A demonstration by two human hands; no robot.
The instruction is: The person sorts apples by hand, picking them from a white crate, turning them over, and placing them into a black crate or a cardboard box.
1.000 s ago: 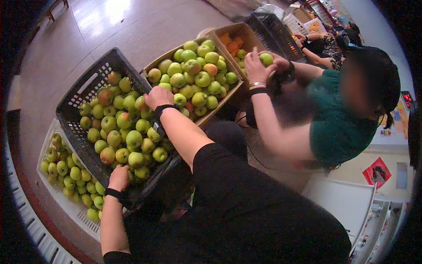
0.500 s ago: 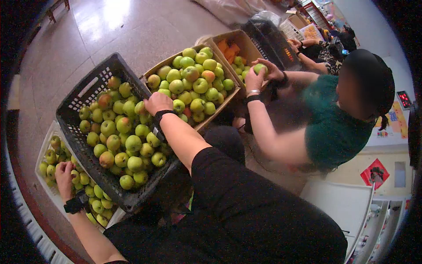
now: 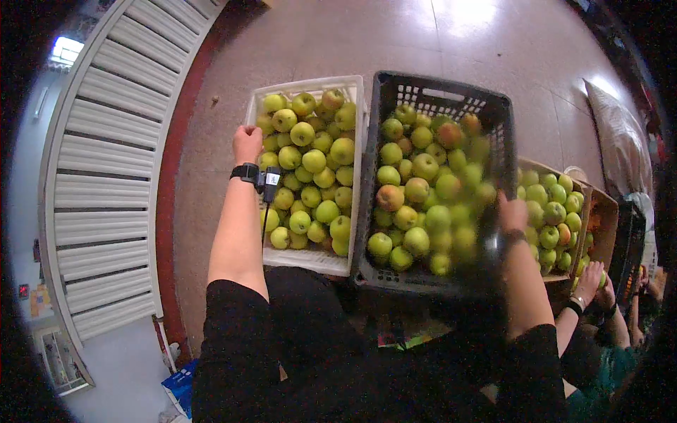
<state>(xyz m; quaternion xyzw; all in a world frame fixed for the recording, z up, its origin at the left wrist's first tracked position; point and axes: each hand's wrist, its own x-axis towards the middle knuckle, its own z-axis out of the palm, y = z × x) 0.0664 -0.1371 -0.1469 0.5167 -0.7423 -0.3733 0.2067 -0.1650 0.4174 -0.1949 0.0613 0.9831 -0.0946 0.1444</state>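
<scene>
The green apples (image 3: 314,161) are lying heaped in the white crate (image 3: 303,81), which is standing just left of the black crate (image 3: 441,90), the two walls touching. The left hand (image 3: 247,141) is sitting at the outer rim of the white crate, on the side away from the black crate. Its grip is drawn together like a fist, but I cannot tell whether the fingers are closing on the rim, on an apple or on nothing. A black strap (image 3: 252,173) with a small device and a thin cable is sitting on that wrist. The right hand (image 3: 511,211) is showing at the right wall of the black crate, between it and the cardboard box (image 3: 539,168). It is blurred, so I cannot tell how its grip is standing.

In my judgement, spilling is the first danger. The fruit is reaching up to the rim, so any pulling or tilting of the white crate may be sending the top apples onto the floor (image 3: 317,35), where they are bruising. The cable is hanging over the apples and may be catching on the rim. If the right hand is moving as fast as the blur suggests, it may be striking the hard wall of the black crate. It may also be meeting the other person's hand (image 3: 589,271), which is working right of the black crate, beyond the cardboard box.
</scene>
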